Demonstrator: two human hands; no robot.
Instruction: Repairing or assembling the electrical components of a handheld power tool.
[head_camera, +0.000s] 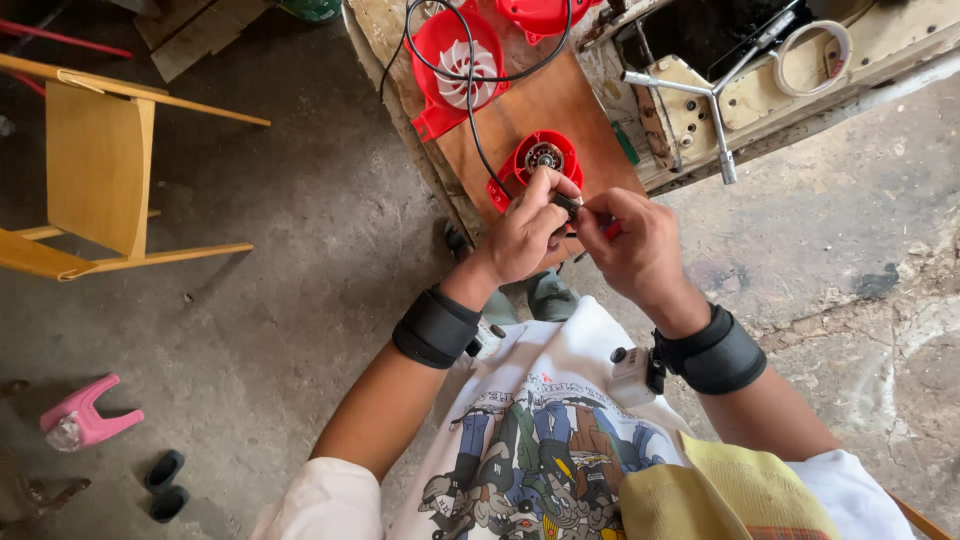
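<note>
Two hands meet over a wooden board (560, 110) at the middle of the view. At about ten o'clock from their meeting point the left hand (522, 238) has its fingers closed together, pinching a small dark part (567, 205); the right hand (635, 245), at four o'clock from it, is pinched on the same part, with a bit of red showing under its fingers. Just beyond the fingertips, at twelve o'clock, a red round housing (540, 160) lies on the board. A black cord (470, 105) runs from there toward eleven o'clock, past a red fan cover (455, 65). A wooden chair (95, 170) stands well apart at nine o'clock
</note>
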